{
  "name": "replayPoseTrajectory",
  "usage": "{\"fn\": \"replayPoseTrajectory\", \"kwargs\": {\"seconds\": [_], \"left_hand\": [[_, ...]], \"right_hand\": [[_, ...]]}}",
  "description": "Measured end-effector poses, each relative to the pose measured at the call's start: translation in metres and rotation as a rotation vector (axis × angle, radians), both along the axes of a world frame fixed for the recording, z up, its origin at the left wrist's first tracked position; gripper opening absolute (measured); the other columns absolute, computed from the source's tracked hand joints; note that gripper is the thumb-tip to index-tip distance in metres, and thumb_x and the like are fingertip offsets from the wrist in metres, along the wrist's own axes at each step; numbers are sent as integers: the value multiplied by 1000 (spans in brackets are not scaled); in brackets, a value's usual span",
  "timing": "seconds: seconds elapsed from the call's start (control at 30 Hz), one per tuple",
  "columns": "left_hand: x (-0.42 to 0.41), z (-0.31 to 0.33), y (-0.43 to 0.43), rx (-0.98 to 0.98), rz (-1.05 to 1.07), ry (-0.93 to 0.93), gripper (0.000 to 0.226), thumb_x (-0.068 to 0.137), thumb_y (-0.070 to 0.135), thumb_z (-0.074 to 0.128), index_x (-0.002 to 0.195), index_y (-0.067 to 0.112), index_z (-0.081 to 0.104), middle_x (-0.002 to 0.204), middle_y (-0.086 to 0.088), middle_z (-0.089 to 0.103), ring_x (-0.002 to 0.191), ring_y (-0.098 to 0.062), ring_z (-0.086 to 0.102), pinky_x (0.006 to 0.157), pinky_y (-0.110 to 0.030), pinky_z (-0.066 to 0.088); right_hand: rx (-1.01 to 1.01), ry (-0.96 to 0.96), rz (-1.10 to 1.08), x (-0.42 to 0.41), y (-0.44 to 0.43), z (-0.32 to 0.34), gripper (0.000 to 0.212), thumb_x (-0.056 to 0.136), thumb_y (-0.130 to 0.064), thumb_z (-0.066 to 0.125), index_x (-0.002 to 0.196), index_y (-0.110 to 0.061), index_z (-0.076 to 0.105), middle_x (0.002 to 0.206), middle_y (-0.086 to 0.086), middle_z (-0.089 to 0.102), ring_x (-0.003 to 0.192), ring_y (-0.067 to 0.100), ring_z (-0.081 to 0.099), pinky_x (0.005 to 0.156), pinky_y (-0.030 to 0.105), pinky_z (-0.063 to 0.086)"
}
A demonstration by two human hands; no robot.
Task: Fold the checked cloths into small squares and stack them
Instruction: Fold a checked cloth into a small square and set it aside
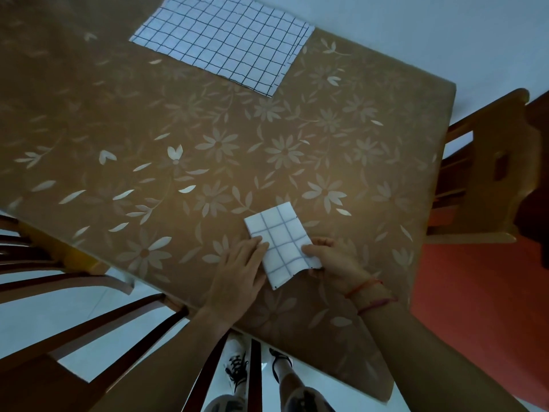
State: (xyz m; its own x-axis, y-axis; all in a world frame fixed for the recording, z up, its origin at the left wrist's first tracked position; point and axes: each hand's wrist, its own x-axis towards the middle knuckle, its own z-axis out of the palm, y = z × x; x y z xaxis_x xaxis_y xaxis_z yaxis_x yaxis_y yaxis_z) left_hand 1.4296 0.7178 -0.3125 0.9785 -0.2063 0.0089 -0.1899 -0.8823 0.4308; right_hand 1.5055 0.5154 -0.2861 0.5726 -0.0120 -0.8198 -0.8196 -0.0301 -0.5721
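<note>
A small folded white checked cloth [282, 239] lies near the table's front edge. My left hand [240, 269] rests flat on the table with its fingertips on the cloth's left edge. My right hand [332, 260] holds the cloth's near right corner, thumb on top and fingers curled beneath. A stack of larger unfolded checked cloths [225, 37] lies flat at the far side of the table.
The table wears a brown cloth with pale flowers [208, 144]. A wooden chair [487, 173] stands at the right edge, and chair backs [89, 337] reach up at the lower left. My feet show below the table's front edge.
</note>
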Motion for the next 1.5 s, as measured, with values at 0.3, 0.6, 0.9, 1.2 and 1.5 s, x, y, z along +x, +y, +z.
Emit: {"fn": "replayPoseTrajectory", "kwargs": {"seconds": [0.3, 0.6, 0.9, 1.2, 1.5], "left_hand": [[-13, -7, 0, 11, 18, -144, 32, 83, 27, 49, 108, 13, 63, 114, -8, 61, 109, -25, 52, 86, -44, 47], [-22, -13, 5, 17, 89, -156, 20, 79, 16, 62, 98, 12, 67, 101, -2, 67, 99, -26, 59, 83, -39, 43], [-24, -15, 8, -20, 64, -163, 21, 70, 8, 77, 87, 16, 68, 92, 3, 64, 89, -21, 57, 79, -36, 40], [-22, -14, 8, -165, 234, 1, 16, 84, 34, 61, 93, 23, 68, 87, 13, 67, 84, -12, 58, 83, -27, 33], [-6, -7, 11, -289, 349, 85, 9, 84, 30, 65, 80, 23, 64, 63, 20, 49, 64, -9, 50, 77, -39, 44]], "right_hand": [[42, -147, 77, -30, -3, -1, 46, 79, 6, 67, 117, -18, 56, 127, 6, 57, 84, 32, 64, 44, 25, 49], [28, 15, 265, -30, -7, 17, 27, 90, -6, 52, 108, -16, 70, 102, 17, 71, 74, 37, 71, 49, 28, 52], [-78, -199, 534, -32, -15, 11, 50, 78, 19, 53, 118, -9, 65, 106, 9, 72, 73, 9, 71, 57, 20, 54], [-481, -559, 775, -29, -12, -3, 14, 78, -23, 74, 86, -34, 75, 82, -15, 63, 72, 1, 58, 70, 20, 49], [-522, -594, 717, -10, -4, -8, 33, 85, -30, 69, 57, -23, 54, 50, -9, 47, 48, 5, 42, 53, 23, 40]]}}
